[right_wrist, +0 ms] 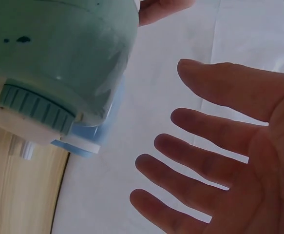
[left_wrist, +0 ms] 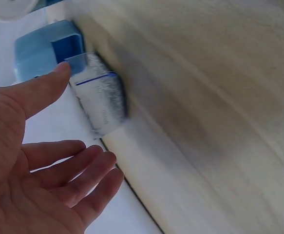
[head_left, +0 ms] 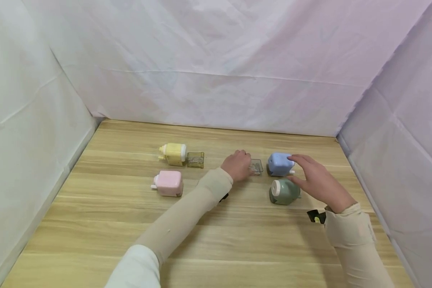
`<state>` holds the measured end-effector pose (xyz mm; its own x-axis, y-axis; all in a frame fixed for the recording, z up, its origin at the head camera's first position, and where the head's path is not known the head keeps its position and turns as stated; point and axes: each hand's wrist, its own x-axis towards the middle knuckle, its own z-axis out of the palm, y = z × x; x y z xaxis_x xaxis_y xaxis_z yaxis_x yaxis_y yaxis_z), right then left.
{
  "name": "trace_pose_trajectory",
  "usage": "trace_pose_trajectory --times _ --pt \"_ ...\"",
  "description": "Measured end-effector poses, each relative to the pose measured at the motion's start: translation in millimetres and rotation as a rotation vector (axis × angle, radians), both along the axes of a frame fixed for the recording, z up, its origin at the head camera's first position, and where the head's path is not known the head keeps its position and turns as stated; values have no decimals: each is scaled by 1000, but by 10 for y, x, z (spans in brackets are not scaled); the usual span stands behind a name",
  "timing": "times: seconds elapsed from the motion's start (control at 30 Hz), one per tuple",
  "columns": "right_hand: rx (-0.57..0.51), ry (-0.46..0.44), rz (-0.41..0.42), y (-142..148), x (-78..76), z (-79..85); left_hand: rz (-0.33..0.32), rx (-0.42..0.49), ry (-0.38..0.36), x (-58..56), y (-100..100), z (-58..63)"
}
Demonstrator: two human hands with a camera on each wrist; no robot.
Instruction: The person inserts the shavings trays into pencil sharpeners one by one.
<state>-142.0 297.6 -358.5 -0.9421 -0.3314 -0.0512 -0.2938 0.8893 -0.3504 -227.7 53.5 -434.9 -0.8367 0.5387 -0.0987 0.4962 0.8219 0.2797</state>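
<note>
My left hand (head_left: pixel 237 166) is beside a clear shavings drawer (head_left: pixel 256 166) that lies on the table. In the left wrist view the thumb and fingers (left_wrist: pixel 95 170) are apart, and the drawer with dark shavings (left_wrist: pixel 100 97) shows beyond them, in front of the blue pencil sharpener (left_wrist: pixel 37 48) with its open slot. My right hand (head_left: pixel 317 180) hovers with spread fingers beside the blue pencil sharpener (head_left: pixel 279 164) and the green pencil sharpener (head_left: pixel 285 192). In the right wrist view nothing is between its fingers, and the green sharpener (right_wrist: pixel 64 53) stands to their left.
On the left of the table (head_left: pixel 216 248) are a yellow crank sharpener (head_left: pixel 175 154), with a yellowish clear drawer (head_left: pixel 195 160) next to it, and a pink crank sharpener (head_left: pixel 169 183). White cloth (head_left: pixel 216 96) hangs behind and at both sides.
</note>
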Motion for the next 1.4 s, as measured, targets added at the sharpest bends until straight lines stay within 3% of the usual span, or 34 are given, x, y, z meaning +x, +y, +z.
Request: trace_pose_trajectory --times 0.23,0.47,0.97,1.4 --pt "8 2 -3 36 -46 -32 -4 29 3 -44 -29 -91" --pt "4 -16 -6 91 -122 -30 38 111 -60 -50 -9 -125" --pt "105 -42 43 118 -479 75 64 210 -101 -64 -14 -209" --pt "196 -121 117 121 -747 -28 57 204 -106 -73 -15 -240"
